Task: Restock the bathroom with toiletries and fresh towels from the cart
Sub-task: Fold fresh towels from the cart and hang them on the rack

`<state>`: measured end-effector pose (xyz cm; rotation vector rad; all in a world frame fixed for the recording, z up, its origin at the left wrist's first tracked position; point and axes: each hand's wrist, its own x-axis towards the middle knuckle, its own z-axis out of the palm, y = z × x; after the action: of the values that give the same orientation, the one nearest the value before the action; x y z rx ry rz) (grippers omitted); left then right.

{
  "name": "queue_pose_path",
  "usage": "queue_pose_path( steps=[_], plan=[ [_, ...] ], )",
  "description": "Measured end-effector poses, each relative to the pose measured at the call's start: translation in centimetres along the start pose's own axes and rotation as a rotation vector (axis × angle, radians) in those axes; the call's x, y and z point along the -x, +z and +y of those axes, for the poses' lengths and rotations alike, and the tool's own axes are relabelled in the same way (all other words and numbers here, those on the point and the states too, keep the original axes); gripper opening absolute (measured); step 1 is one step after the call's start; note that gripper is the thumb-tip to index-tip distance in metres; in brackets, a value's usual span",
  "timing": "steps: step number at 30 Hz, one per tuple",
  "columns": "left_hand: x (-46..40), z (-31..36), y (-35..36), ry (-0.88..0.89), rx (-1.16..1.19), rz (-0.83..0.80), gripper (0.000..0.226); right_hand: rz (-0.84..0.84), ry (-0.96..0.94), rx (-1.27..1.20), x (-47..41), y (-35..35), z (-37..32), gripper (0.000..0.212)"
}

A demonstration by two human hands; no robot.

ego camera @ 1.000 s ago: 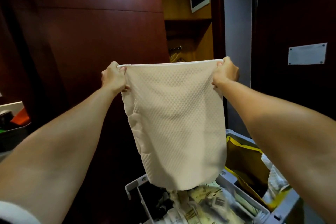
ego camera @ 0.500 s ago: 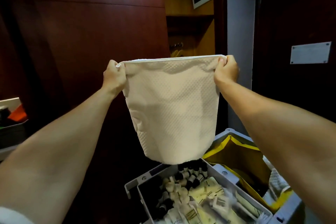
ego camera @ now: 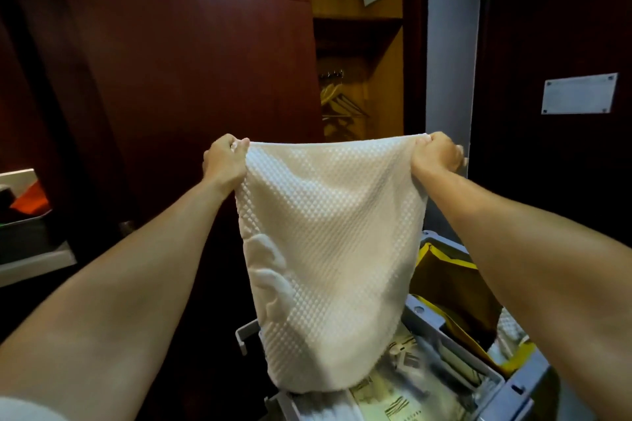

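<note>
The left hand (ego camera: 224, 161) and right hand (ego camera: 436, 155) are each pinching a top corner of the white waffle-textured cotton towel (ego camera: 328, 249), which is hanging over the grey plastic cart (ego camera: 455, 349); keeping the top edge taut and level should help it fold squarely.

Cream waffle-textured towel (ego camera: 328, 249) — grey cart (ego camera: 513, 386), yellow bag (ego camera: 448, 284) — dark red-brown panelling (ego camera: 191, 79)

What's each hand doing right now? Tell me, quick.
Left hand: closed, gripping the towel at its top corner.
Right hand: closed, gripping the other top corner.
</note>
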<state>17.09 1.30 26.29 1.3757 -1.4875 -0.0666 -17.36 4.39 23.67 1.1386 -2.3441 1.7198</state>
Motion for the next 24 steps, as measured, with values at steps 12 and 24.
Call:
queue_pose_path(
  steps=[12, 24],
  plan=[
    [2.9, -1.4, 2.6, 0.025, 0.084, -0.199, 0.032, -0.282, 0.144, 0.147, 2.5, 1.1, 3.6, 0.028],
    [6.7, 1.9, 6.2, 0.051, -0.166, -0.093, 0.023, -0.700, 0.052, -0.205, 8.7, 3.7, -0.8, 0.022]
  ],
)
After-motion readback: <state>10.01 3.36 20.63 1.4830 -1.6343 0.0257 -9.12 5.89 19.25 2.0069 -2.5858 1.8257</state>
